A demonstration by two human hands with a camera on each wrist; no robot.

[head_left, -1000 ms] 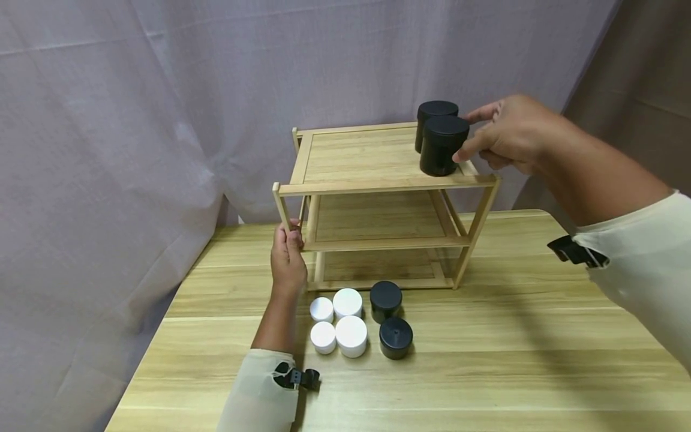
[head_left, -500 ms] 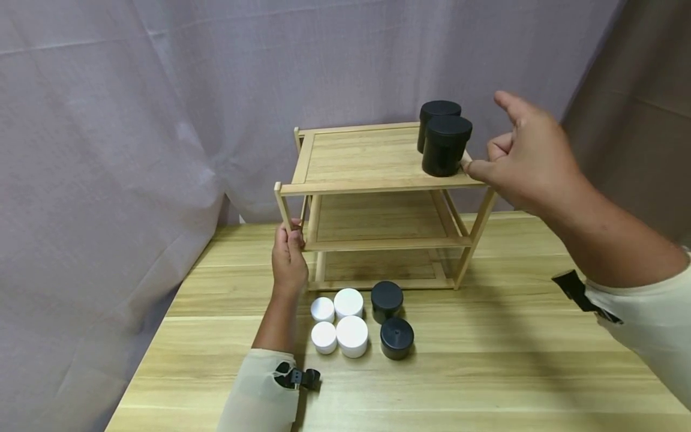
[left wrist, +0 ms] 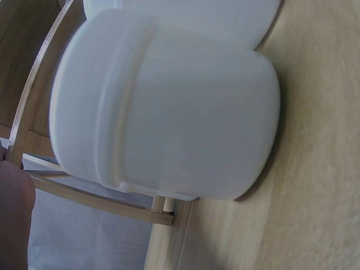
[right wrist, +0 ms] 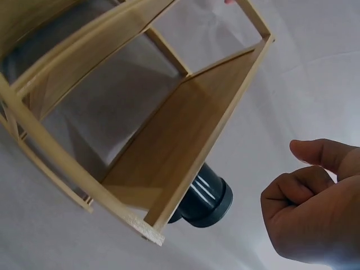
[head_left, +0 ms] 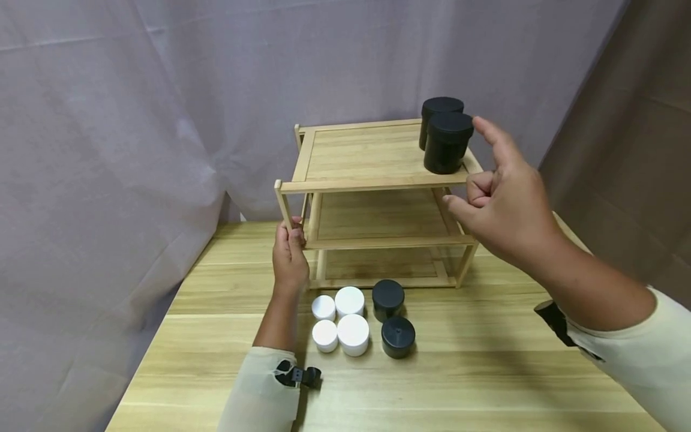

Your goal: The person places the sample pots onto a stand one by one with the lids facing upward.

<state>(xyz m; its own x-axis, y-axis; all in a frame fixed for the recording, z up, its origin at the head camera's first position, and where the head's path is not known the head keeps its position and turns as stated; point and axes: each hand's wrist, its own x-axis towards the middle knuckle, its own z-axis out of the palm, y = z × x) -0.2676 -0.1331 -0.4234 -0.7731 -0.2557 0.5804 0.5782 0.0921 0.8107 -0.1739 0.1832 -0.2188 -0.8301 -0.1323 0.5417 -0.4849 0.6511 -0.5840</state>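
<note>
A three-tier wooden shelf [head_left: 361,156] stands on the table, and my left hand [head_left: 290,258] grips its front left post. On the right end of the top tier sit two tall black lidded jars, a front jar [head_left: 445,147] and a back jar [head_left: 441,105] partly hidden behind it. My right hand [head_left: 510,207] hovers before the shelf's right front corner, holding nothing. Its thumb and index finger are spread apart while the other fingers curl in. The right wrist view shows a black jar [right wrist: 208,198] apart from that hand.
Before the shelf stand several white lidded jars [head_left: 353,335], with two shorter black jars [head_left: 398,337] to their right. A white jar [left wrist: 185,107] fills much of the left wrist view. Grey curtain [head_left: 162,120] hangs behind the wooden table [head_left: 486,372].
My right hand has let go of the front black jar, drawn back to the right, then come lower and nearer. Both jars stay on the top tier. The left hand keeps its grip.
</note>
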